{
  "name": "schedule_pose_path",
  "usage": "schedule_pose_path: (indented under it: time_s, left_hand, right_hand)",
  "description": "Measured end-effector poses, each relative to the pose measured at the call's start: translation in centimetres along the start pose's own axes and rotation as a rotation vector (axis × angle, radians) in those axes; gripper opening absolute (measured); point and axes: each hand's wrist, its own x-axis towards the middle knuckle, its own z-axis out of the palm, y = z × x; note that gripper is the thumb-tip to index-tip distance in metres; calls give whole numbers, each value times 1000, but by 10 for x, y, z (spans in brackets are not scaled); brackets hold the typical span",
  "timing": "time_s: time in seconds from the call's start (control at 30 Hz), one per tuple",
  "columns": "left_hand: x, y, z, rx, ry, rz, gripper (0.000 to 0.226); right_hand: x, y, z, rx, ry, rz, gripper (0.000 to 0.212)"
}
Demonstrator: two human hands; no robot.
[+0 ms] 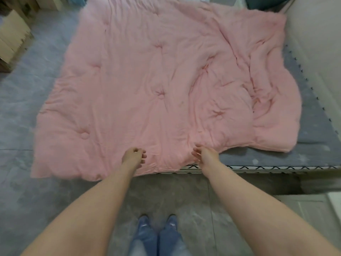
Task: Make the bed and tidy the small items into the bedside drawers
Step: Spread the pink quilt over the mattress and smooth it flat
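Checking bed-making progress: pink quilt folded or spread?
Spread. The pink quilt lies flat, single layer, wrinkled at right, skewed left off the grey mattress, which shows bare at right.

Head-worn wide view, looking steeply down, near bed foot
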Motion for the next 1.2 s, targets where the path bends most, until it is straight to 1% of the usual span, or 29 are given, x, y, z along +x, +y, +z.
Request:
schedule_pose_path:
  time_s: [0.1,0.27,0.4,0.47,0.53,0.63,0.7,0.8,0.87,0.93,1.03,1.2]
  left_hand:
    - [-26,52,28,104,-105,136,8]
    - [-68,123,101,157,-276,316,12]
    - [-93,156,168,203,-339,400,11]
    - [-104,165,208,238,-361,436,8]
    - [-115,171,250,259,-369,456,6]
    - [-134,179,311,350,-354,488,13]
    - [-147,189,353,484,-378,547,11]
    - [-166,207,404,680,-488,640,5]
    - [-176,213,436,719,-552,648,7]
    - [-179,214,458,735,-571,627,7]
    - [-172,215,487,769,-608,582,8]
    - [-150,234,529,759,-662,498,9]
  right_hand:
    - [-10,-39,-21,58,14,-68,24]
    - [-15,-89,-79,159,70,-153,20]
    - [-6,-114,-137,232,109,-175,22]
    - [6,-123,-176,247,143,-169,22]
    - [16,-133,-218,199,180,-173,19]
    - [30,-152,-285,-98,223,-232,17]
    - [42,-170,-328,-144,193,-267,19]
    - [58,-191,-377,-122,191,-282,22]
    - [68,-201,-404,-94,203,-281,22]
    - [79,-207,-420,-103,223,-278,20]
    - [98,-214,-434,-120,227,-277,19]
    - [133,-223,-450,-24,216,-199,18]
